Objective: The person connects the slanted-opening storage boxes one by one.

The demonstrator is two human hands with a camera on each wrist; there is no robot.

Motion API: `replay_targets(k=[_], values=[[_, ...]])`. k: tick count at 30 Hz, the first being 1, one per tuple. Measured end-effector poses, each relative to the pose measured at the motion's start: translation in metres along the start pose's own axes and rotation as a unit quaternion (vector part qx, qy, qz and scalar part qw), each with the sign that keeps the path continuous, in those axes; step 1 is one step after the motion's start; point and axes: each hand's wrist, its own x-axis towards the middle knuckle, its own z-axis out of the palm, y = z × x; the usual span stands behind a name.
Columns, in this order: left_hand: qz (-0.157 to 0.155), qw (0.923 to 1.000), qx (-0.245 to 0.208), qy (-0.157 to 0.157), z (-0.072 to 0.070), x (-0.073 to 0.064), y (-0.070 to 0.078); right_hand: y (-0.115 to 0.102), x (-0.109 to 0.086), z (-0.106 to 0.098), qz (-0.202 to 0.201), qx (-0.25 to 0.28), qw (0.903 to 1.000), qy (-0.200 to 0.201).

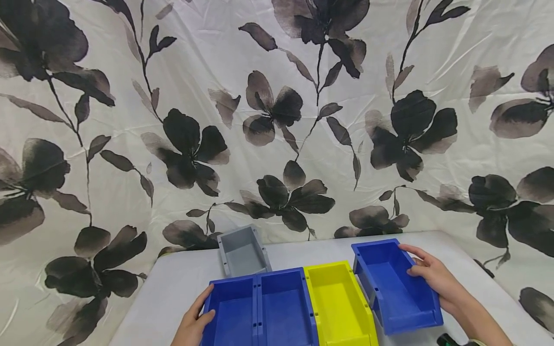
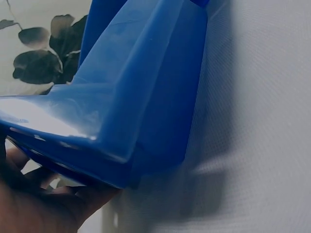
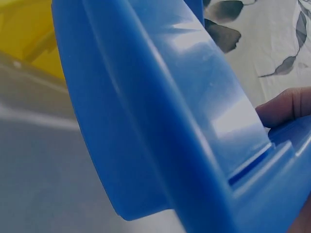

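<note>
Two blue bins stand side by side, the outer left one [image 1: 231,312] against the inner one [image 1: 287,307], with a yellow bin [image 1: 339,307] touching the inner one's right side. My left hand [image 1: 195,319] grips the outer left bin by its left rim, thumb on the inside. Another blue bin [image 1: 391,283] is held in my right hand [image 1: 433,276], thumb inside and fingers over its right rim. It sits at an angle, right of the yellow bin. The right wrist view shows its underside [image 3: 146,121] raised off the table. Fingers under the rim are partly hidden.
Behind the row a grey bin [image 1: 244,252] leans at an angle near the back edge. Everything is on a white-covered table [image 1: 190,264]. A white cloth with dark flowers [image 1: 303,134] hangs behind it.
</note>
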Motion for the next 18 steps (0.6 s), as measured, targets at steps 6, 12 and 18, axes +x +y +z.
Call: replay_targets(k=[6,12,18], values=[[-0.002,0.9996,0.016,0.021,0.0038,-0.0021,0.0014,0.0017,0.0005,0.0007,0.002,-0.009,1.0000,0.000],[0.012,0.9986,0.033,0.039,0.0047,-0.0034,0.0011,-0.0003,0.0031,0.0056,-0.016,-0.065,0.9975,0.023],[0.012,0.9973,0.058,0.044,0.0058,-0.0049,0.0006,0.0002,0.0035,0.0098,-0.025,-0.103,0.9933,0.045]])
